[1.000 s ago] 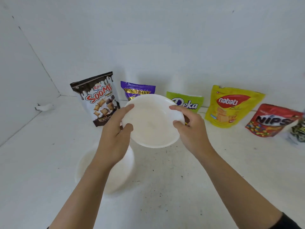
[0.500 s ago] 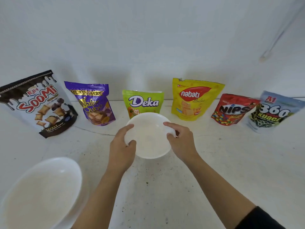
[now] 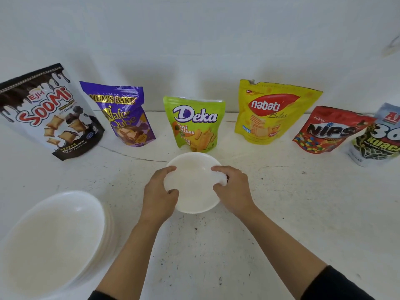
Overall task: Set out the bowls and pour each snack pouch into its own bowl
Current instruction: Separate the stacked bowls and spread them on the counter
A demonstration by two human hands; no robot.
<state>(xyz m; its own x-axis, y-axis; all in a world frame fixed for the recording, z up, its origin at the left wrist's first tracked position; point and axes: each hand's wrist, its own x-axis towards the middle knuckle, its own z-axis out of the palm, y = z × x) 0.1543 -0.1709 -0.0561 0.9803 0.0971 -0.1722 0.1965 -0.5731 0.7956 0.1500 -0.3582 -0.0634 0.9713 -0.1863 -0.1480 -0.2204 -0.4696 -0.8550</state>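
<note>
A small white bowl [image 3: 193,182] sits low over the table just in front of the green Deka pouch [image 3: 193,124]. My left hand [image 3: 159,194] grips its left rim and my right hand [image 3: 232,190] grips its right rim. A stack of white bowls [image 3: 54,239] stands at the near left. Along the wall stand the Soomi pouch [image 3: 48,113], the purple Wafer Qube pouch [image 3: 123,114], the yellow Nabati pouch [image 3: 268,113], the red Nips pouch [image 3: 329,131] and the 360 Kuaci pouch [image 3: 377,137], cut off at the right edge.
The white table [image 3: 281,213] is speckled and has a thin crack running from the left toward the middle. A white wall [image 3: 194,40] rises close behind the pouches.
Both hands have carried the small bowl away from the stack, to the right, and lowered it in front of the Deka pouch. The view has turned right, bringing every pouch into sight.
</note>
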